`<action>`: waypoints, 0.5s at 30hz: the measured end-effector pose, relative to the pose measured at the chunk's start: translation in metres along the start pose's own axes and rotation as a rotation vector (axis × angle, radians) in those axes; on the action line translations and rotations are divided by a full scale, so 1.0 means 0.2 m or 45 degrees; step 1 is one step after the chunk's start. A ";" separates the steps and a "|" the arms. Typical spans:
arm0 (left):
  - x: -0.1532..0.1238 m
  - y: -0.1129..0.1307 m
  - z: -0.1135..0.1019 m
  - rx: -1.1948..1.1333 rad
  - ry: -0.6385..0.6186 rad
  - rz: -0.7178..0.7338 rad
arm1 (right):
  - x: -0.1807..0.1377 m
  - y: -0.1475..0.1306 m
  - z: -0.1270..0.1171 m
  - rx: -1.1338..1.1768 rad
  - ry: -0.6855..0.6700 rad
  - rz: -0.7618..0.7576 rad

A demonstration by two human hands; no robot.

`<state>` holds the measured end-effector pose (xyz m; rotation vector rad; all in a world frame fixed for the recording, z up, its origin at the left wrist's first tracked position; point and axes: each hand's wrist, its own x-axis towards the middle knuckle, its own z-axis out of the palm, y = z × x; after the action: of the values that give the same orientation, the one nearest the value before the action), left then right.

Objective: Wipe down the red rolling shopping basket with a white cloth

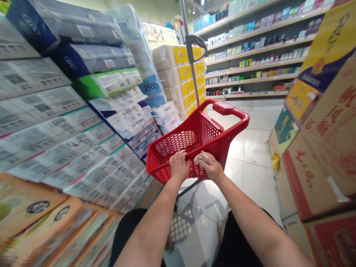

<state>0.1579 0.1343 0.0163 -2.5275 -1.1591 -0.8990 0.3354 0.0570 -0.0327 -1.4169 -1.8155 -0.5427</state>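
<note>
A red plastic shopping basket [217, 139] on a wheeled frame stands tilted in front of me in a shop aisle, with nothing visible inside it. My left hand [179, 165] is curled over the basket's near rim. Just to its right, my right hand [210, 166] also rests on that rim, fingers closed on a small pale cloth or wipe [198, 159]. The basket's red handle [226, 108] is on the far side, with a grey pull handle [196, 47] on a metal pole above it.
Stacked packs of tissue and toilet paper [83, 122] fill the left side. Brown cartons [325, 148] with red print are piled on the right. Stocked shelves [258, 48] run along the back. The white tiled floor [250, 163] runs between them.
</note>
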 end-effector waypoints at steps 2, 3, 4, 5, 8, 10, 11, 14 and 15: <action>0.00 0.01 0.00 0.000 -0.005 -0.006 | -0.02 0.00 0.01 -0.013 -0.010 0.027; 0.00 0.01 -0.01 -0.001 -0.009 -0.010 | -0.03 0.00 0.02 -0.031 -0.029 0.058; 0.00 0.01 -0.01 -0.003 -0.014 -0.013 | -0.05 -0.01 0.03 -0.051 -0.048 0.084; 0.00 0.01 -0.01 -0.004 -0.020 -0.014 | -0.06 -0.02 0.04 -0.071 -0.066 0.100; 0.00 0.01 -0.02 -0.005 -0.036 -0.012 | -0.09 -0.02 0.06 -0.099 -0.103 0.106; 0.00 0.01 -0.02 -0.003 -0.038 -0.011 | -0.09 -0.01 0.06 -0.091 -0.131 0.110; 0.00 0.00 -0.01 -0.001 -0.036 -0.009 | -0.09 -0.01 0.06 -0.082 -0.141 0.119; 0.00 0.00 -0.01 0.018 -0.037 0.012 | -0.08 0.02 0.07 -0.051 -0.152 0.147; -0.01 -0.01 -0.01 0.030 -0.039 0.024 | -0.07 0.03 0.06 -0.040 -0.144 0.151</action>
<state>0.1559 0.1339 0.0166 -2.5378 -1.1461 -0.8404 0.3385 0.0590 -0.0520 -1.5936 -1.8038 -0.4404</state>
